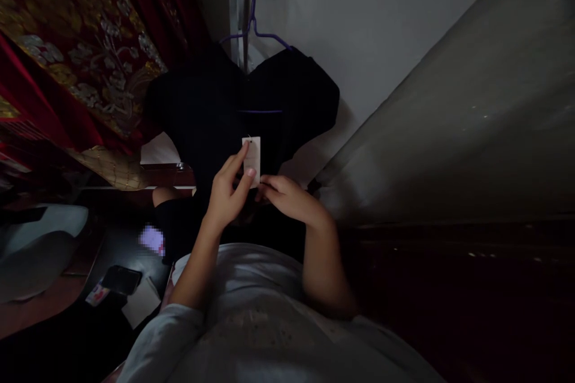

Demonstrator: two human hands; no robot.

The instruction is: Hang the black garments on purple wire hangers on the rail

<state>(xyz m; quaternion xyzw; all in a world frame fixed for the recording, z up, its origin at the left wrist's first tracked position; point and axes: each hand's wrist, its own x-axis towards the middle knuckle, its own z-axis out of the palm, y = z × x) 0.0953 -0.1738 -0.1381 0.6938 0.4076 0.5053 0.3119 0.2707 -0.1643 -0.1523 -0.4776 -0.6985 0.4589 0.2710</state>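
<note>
White card hang tag (253,155), centre of frame against the dark garment (291,93): your left hand (228,192) grips it by thumb and fingers, grip of your right hand (287,196) unclear; likely light, stiff, creasable, so hold it by its edges.

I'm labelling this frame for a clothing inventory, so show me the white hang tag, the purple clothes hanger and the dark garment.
White hang tag (252,158): head view, middle of its face.
Purple clothes hanger (253,17): head view, neck below the hook.
Dark garment (269,93): head view, its upper part.
</note>
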